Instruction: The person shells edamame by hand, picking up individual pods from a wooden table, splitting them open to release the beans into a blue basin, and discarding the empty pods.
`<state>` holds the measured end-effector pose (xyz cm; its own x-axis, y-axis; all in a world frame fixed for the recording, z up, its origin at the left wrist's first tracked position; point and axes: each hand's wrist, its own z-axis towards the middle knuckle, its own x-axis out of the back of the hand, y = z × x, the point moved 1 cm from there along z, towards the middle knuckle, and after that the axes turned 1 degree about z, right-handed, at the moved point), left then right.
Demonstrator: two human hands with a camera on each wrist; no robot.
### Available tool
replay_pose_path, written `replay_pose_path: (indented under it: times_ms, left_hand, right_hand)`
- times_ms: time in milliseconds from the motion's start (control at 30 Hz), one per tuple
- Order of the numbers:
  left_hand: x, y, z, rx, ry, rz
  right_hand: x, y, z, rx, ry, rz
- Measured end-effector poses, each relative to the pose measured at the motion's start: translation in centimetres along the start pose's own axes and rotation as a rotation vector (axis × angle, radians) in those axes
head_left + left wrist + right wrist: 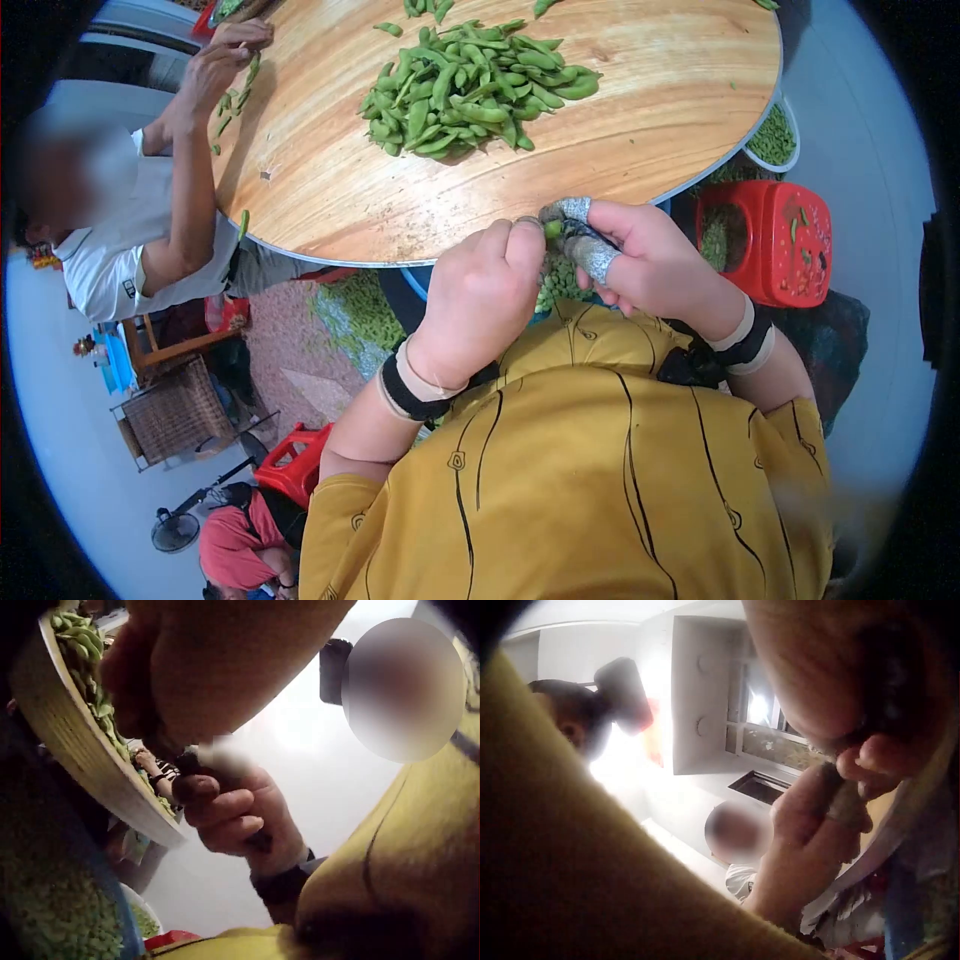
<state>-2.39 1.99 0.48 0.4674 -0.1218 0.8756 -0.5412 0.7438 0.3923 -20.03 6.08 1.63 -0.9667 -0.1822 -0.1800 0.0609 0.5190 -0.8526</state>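
Note:
Both hands meet just off the table's near edge. In the head view the left hand (487, 290) has its fingers curled round a green pod (552, 230), of which only a small part shows. Facing it, the right hand (655, 260), with grey wraps on its thumb and finger, pinches the same pod from the other side. On the wooden table (640, 130) lies a heap of green pods (470, 90). The left wrist view shows the right hand (232, 814) with curled fingers; the left hand (810, 832) appears in the right wrist view.
A red stool (790, 245) with scraps on it stands at the right, beside a bowl of shelled beans (775, 138). Beans in a blue-rimmed container (129, 919) lie below the hands. Another person (150, 210) works at the table's left; someone in red (240, 545) sits lower left.

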Motion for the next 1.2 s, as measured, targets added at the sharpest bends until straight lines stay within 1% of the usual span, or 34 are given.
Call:
replay_pose_path:
  times_ms: [33, 100, 167, 200, 233, 267, 300, 367, 400, 433, 467, 500, 533, 600, 633, 700, 733, 800, 833, 900, 933, 967, 1000, 1033, 1067, 1133, 1167, 1200]
  left_hand:
    - [-0.2, 0.1, 0.0, 0.000, 0.003, 0.059]
    - [-0.6, 0.2, -0.3, -0.004, 0.008, 0.122]
    - [-1.2, -0.2, -0.6, 0.068, 0.056, -0.104]
    - [-1.3, -0.2, -0.7, 0.064, 0.055, -0.101]
    - [-1.4, -0.2, -0.8, 0.129, 0.054, -0.249]
    - [-1.5, -0.3, -1.1, 0.194, 0.053, -0.396]
    - [-1.7, -0.3, -1.3, 0.192, 0.054, -0.394]
    - [-2.2, -0.3, -1.6, 0.343, 0.028, -0.575]
    - [-1.9, -0.4, -1.6, 0.340, 0.031, -0.575]
    - [-1.7, -0.7, -1.8, 0.562, -0.063, -0.996]
    - [-1.8, -0.8, -2.0, 0.782, -0.165, -1.417]
    - [-1.7, -0.5, -2.0, 0.782, -0.154, -1.456]
    - [-1.8, -0.5, -2.0, 0.782, -0.155, -1.455]
    - [-1.8, -0.8, -1.9, 0.774, -0.141, -1.550]
    - [-1.7, -0.8, -1.9, 0.771, -0.138, -1.548]
    - [-1.4, -0.9, -1.8, 0.674, -0.110, -1.187]
    - [-1.6, -1.0, -1.8, 0.672, -0.105, -1.190]
    - [-1.9, -1.1, -2.0, 0.550, 0.002, -1.050]
    - [-1.7, -1.1, -2.2, 0.553, 0.004, -1.051]
    - [-1.2, -1.0, -2.3, 0.599, -0.146, -1.153]
    - [-1.1, -1.2, -2.4, 0.591, -0.136, -1.156]
    - [-1.1, -1.2, -2.5, 0.612, -0.206, -1.236]
    - [-1.1, -1.3, -2.7, 0.631, -0.279, -1.318]
    - [-0.8, -1.1, -2.8, 0.748, -0.339, -1.452]
    - [-0.8, -1.1, -2.9, 0.742, -0.329, -1.459]
    - [-1.1, -0.9, -2.8, 0.653, -0.292, -1.221]
    - [-1.6, -0.9, -3.1, 0.648, -0.284, -1.227]
    - [-1.8, -0.9, -3.3, 0.411, -0.131, -0.868]
  right_hand:
    - [-0.1, 0.1, -0.1, 0.003, 0.000, 0.001]
    - [-0.2, 0.2, -0.3, 0.111, -0.005, -0.041]
    - [-0.3, 0.6, -0.5, 0.135, 0.005, -0.036]
    - [-0.3, 0.9, -0.6, 0.152, 0.013, -0.032]
    - [-0.5, 1.4, -0.5, 0.156, 0.015, -0.030]
    - [-0.6, 2.0, -0.4, 0.317, 0.084, -0.167]
    - [-0.8, 2.4, -0.3, 0.477, 0.153, -0.304]
    - [-1.0, 3.2, -0.3, 0.500, 0.165, -0.346]
    - [-1.0, 3.3, -0.4, 0.518, 0.177, -0.388]
    - [-1.0, 3.0, -0.6, 0.519, 0.179, -0.390]
    - [-1.1, 2.4, -1.0, 0.368, 0.136, -0.275]
    - [-1.3, 2.1, -1.3, 0.216, 0.092, -0.158]
    - [-1.3, 1.9, -1.3, 0.217, 0.092, -0.157]
    - [-1.4, 1.6, -1.2, 0.259, 0.105, -0.153]
    - [-1.4, 1.2, -1.0, 0.264, 0.104, -0.154]
    - [-1.1, 0.7, -0.6, 0.083, 0.042, -0.015]
    - [-0.9, 0.8, -0.3, 0.084, 0.041, -0.021]
    - [-0.3, 1.9, 0.7, 0.116, 0.071, -0.114]
    - [-0.2, 2.6, 1.3, 0.143, 0.080, -0.103]
    - [-0.5, 2.6, 1.3, 0.125, 0.073, -0.103]
    - [-0.5, 2.4, 1.2, 0.109, 0.069, -0.103]
    - [-0.3, 2.3, 1.2, 0.115, 0.069, -0.116]
    - [0.1, 2.5, 1.1, 0.128, -0.008, -0.091]
    - [0.2, 2.7, 1.1, 0.137, -0.085, -0.066]
    - [0.0, 3.1, 1.3, 0.136, -0.087, -0.078]
    - [-0.8, 3.0, 1.4, 0.524, 0.094, -0.512]
    - [-1.0, 2.4, 1.0, 0.546, 0.148, -0.796]
    - [-1.4, 2.6, 1.1, 0.547, 0.148, -0.806]
